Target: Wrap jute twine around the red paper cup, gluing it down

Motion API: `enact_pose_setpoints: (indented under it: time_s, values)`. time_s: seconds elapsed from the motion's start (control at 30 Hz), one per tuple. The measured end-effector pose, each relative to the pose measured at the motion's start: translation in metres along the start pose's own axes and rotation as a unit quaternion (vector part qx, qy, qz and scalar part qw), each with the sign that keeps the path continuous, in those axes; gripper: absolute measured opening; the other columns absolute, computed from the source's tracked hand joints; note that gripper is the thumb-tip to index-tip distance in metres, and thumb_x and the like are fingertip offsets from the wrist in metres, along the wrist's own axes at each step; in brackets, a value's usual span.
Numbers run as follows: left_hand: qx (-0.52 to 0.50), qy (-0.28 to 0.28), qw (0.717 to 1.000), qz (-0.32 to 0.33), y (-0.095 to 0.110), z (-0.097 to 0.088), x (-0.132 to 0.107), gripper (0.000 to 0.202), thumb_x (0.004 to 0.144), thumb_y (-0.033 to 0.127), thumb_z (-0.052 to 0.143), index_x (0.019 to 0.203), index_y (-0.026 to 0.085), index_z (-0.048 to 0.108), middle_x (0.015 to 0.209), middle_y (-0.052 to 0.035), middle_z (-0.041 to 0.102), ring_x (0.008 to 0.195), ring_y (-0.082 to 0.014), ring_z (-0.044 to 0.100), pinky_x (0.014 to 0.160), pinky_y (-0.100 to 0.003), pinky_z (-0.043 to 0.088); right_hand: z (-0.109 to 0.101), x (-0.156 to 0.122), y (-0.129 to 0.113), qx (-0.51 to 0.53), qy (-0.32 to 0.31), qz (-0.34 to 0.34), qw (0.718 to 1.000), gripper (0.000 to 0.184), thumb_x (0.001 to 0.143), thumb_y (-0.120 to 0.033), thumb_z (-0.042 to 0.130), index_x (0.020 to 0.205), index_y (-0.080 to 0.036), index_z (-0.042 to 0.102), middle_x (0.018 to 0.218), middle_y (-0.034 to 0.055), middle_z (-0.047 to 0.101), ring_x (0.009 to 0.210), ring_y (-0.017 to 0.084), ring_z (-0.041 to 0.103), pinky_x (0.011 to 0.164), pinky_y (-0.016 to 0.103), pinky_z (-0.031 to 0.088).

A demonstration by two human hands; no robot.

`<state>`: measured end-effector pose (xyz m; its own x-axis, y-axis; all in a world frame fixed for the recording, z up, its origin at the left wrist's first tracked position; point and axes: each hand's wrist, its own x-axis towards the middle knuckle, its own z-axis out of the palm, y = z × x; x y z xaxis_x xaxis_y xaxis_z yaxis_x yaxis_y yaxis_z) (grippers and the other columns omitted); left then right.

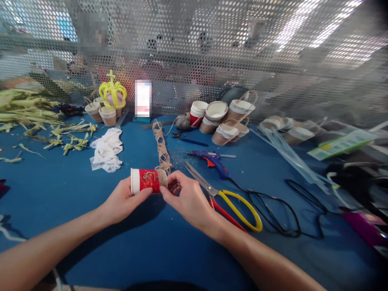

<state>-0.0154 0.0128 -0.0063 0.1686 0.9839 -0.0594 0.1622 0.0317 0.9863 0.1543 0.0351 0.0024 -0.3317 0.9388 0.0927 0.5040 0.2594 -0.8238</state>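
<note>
A red and white paper cup [150, 180] with a dragon-like print lies on its side above the table. My left hand [125, 198] is closed around its open-rim end. Tan twine is wound around the cup's base end. My right hand [184, 197] is at that wound end, thumb and fingers closed in a pinch on the twine [163, 178]. The fingertips partly hide the strand between them. A loose twine bundle [162, 147] stretches away behind the cup. Scissors [216, 192] with yellow and red handles lie beside my right hand, blades apart.
A blue glue gun [212, 159] trails a black cord [273, 202] at right. Twine-wrapped cups [226, 132], a twine ball [183, 121] and pliers [189, 139] sit behind. A crumpled white cloth [106, 149], a yellow crown [112, 91], a phone [143, 99] and husks [24, 107] are further left.
</note>
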Motion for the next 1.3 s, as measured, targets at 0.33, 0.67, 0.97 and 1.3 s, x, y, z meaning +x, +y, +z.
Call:
enact_pose_setpoints:
  time_s: [0.33,0.67,0.97,1.3]
  values:
    - [0.017,-0.023,0.999,0.024,0.002,-0.005,-0.003,0.022,0.072,0.026,0.059,0.089,0.013,0.065,0.082,-0.0044,0.069,0.067,-0.0152,0.059,0.065,-0.025,0.048,-0.015,0.004,-0.006,0.105,-0.051,0.028,0.993,0.013,0.075,-0.026,0.052,0.066,-0.019,0.044,0.061,-0.0041,0.048,0.053,0.008,0.045,0.051,0.021,0.039]
    - [-0.317,-0.049,0.934,-0.159,0.014,-0.02,0.012,0.03,0.065,0.036,0.068,0.082,0.012,0.068,0.074,-0.0049,0.068,0.061,-0.0113,0.058,0.061,-0.021,0.044,-0.023,0.0,-0.007,-0.104,-0.088,-0.239,0.961,0.009,0.078,-0.014,0.049,0.07,-0.018,0.047,0.075,0.0025,0.053,0.07,0.013,0.048,0.066,0.027,0.041]
    - [-0.3,-0.071,0.936,-0.171,0.012,-0.017,0.012,0.029,0.058,0.029,0.074,0.079,0.01,0.068,0.069,-0.0061,0.069,0.058,-0.0123,0.058,0.059,-0.022,0.043,-0.03,0.0,-0.009,-0.134,-0.119,-0.236,0.955,0.007,0.077,-0.02,0.057,0.071,-0.018,0.053,0.076,0.003,0.057,0.071,0.014,0.053,0.066,0.026,0.043]
    - [-0.196,-0.085,0.97,-0.112,0.017,-0.011,0.006,0.021,0.059,0.027,0.073,0.073,0.013,0.069,0.068,-0.0023,0.068,0.059,-0.0107,0.057,0.063,-0.022,0.043,-0.039,0.012,-0.002,-0.11,-0.081,-0.235,0.962,0.032,0.079,-0.006,0.041,0.105,-0.019,0.055,0.111,0.0066,0.058,0.106,0.015,0.05,0.092,0.033,0.039]
